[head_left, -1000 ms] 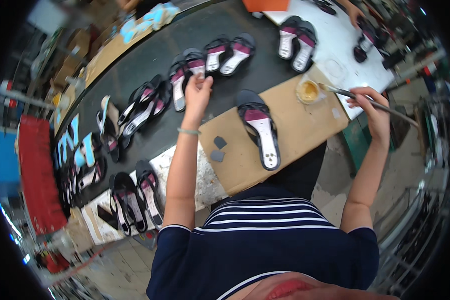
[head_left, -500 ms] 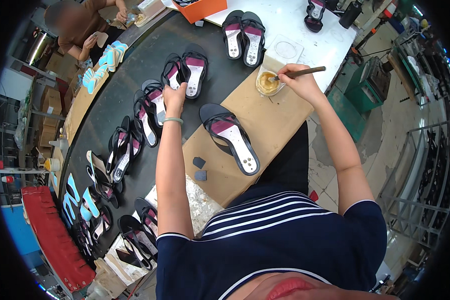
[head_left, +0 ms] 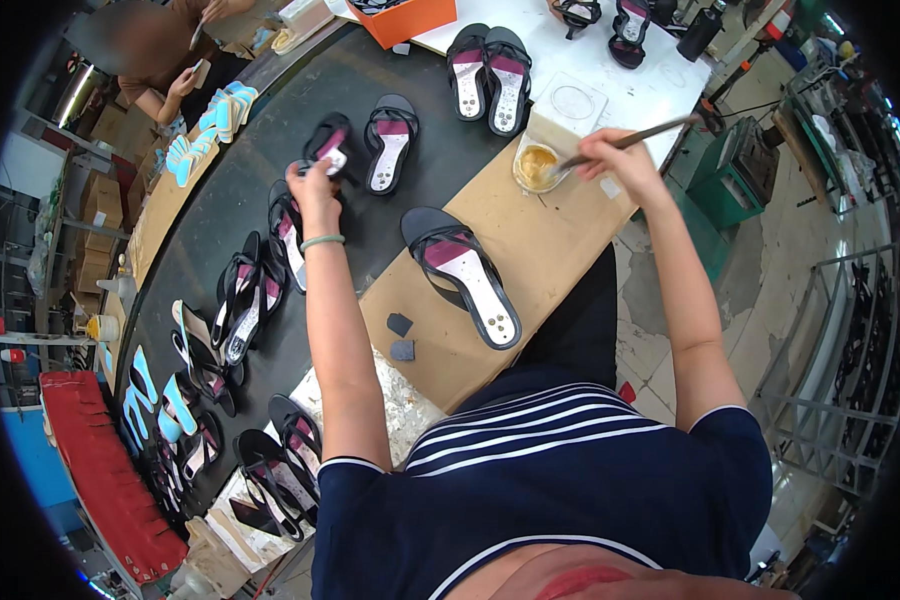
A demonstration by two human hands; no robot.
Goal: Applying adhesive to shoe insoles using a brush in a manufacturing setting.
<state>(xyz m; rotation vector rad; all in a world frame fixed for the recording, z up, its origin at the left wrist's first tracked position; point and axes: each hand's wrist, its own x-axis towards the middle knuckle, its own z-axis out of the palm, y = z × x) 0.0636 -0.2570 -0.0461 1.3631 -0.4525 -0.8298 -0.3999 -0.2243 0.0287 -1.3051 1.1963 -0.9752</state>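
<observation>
My left hand (head_left: 316, 192) is closed round the heel end of a black strappy sandal (head_left: 328, 135), which looks tilted and slightly blurred above the dark table. Its likely mate, another black sandal (head_left: 391, 145), lies just to the right. In my right hand (head_left: 620, 165) is a brush (head_left: 660, 131) with a dark handle, gripped between the fingers. The brush's pale tip sits at a small cup of yellowish paste (head_left: 538, 166). On the brown cardboard (head_left: 560, 240) before me rests a single black sandal (head_left: 462, 272) with a white and purple insole.
Several sandals line the dark table (head_left: 270, 130) toward the lower left, and a pair (head_left: 488, 78) stands at the far side. Two small dark pieces (head_left: 400, 335) lie on the cardboard. An orange box (head_left: 410, 18) is at the back. A co-worker (head_left: 165, 70) works at far left.
My left hand has drawn one sandal left, away from its mate. My right hand has shifted a little right, and the brush handle points farther right. Another strappy shoe appears at the far edge.
</observation>
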